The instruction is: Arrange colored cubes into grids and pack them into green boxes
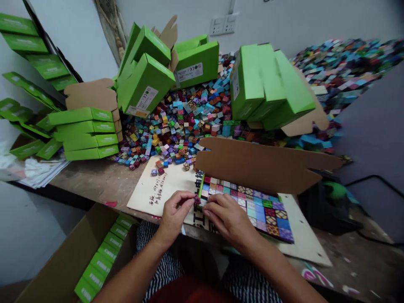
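My left hand pinches a small dark red patterned cube between thumb and fingertips. This cube is just off the left end of an open flat box with a green edge. Rows of colourful patterned cubes lie in the box, and its brown cardboard lid stands raised behind them. My right hand reaches over the front left part of the rows, with fingers curled and close together. Whatever is under its fingertips is hidden. Beneath the box lies a pale board with handwriting.
A large heap of loose cubes spreads behind the board. Green boxes stand on the heap and lie stacked at the left. More green boxes fill a carton below the table edge. A black object sits at the right.
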The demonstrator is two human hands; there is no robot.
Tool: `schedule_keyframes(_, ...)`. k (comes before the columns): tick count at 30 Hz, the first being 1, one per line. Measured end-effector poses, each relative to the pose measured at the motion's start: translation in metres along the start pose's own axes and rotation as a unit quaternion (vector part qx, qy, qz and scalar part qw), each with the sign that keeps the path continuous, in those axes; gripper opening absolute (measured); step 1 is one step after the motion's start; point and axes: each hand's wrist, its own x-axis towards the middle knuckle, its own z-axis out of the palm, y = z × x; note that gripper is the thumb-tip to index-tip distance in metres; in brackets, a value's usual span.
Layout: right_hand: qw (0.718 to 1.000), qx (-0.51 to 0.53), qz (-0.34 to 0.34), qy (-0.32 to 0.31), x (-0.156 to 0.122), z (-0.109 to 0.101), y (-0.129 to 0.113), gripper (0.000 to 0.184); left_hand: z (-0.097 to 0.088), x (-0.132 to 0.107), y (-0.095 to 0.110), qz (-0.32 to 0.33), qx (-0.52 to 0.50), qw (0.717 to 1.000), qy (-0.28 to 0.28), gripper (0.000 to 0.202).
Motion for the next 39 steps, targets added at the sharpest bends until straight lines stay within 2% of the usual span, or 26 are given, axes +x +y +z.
schedule_keyframes(3,0.998,0.017,0.041,0.036,-0.001,0.003,0.004,0.015,0.001,0.001,0.001,0.008,0.001,1.0,-0.008,0.018)
schedule_keyframes(5,0.997,-0.012,0.063,0.048,0.002,0.005,0.008,0.01,0.0,0.0,0.003,0.029,0.004,0.999,-0.041,0.016)
schedule_keyframes(9,0.993,-0.06,0.099,-0.018,0.013,0.004,0.012,0.028,-0.004,-0.005,0.007,0.093,0.007,0.989,-0.118,0.013)
schedule_keyframes(12,0.991,-0.055,0.106,-0.064,0.022,0.0,0.014,0.028,-0.011,-0.008,0.008,0.103,0.007,0.985,-0.135,0.013)
schedule_keyframes(15,0.989,-0.057,0.112,-0.08,0.028,-0.003,0.015,0.028,-0.016,-0.008,0.008,0.11,0.028,0.98,-0.165,0.013)
schedule_keyframes(20,0.984,-0.088,0.103,-0.116,0.039,-0.01,0.012,0.022,-0.015,-0.008,0.009,0.199,0.171,0.93,-0.257,0.014)
schedule_keyframes(25,0.963,-0.171,0.112,-0.174,0.049,-0.017,0.004,0.025,-0.008,-0.01,0.006,0.242,0.278,0.892,-0.261,0.016)
schedule_keyframes(29,0.968,-0.188,0.087,-0.144,0.047,-0.008,0.005,0.024,-0.007,-0.009,0.006,0.245,0.303,0.882,-0.266,0.015)
schedule_keyframes(34,0.985,-0.14,0.068,-0.074,0.036,0.006,0.011,0.019,-0.011,-0.004,0.016,0.238,0.275,0.886,-0.287,0.015)
schedule_keyframes(36,0.99,-0.11,0.063,-0.059,0.031,0.006,0.014,0.018,-0.013,-0.001,0.019,0.209,0.232,0.909,-0.274,0.016)
schedule_keyframes(39,0.996,-0.043,0.058,-0.055,0.024,0.0,0.021,0.018,-0.012,0.006,0.017,0.144,0.168,0.955,-0.199,0.014)
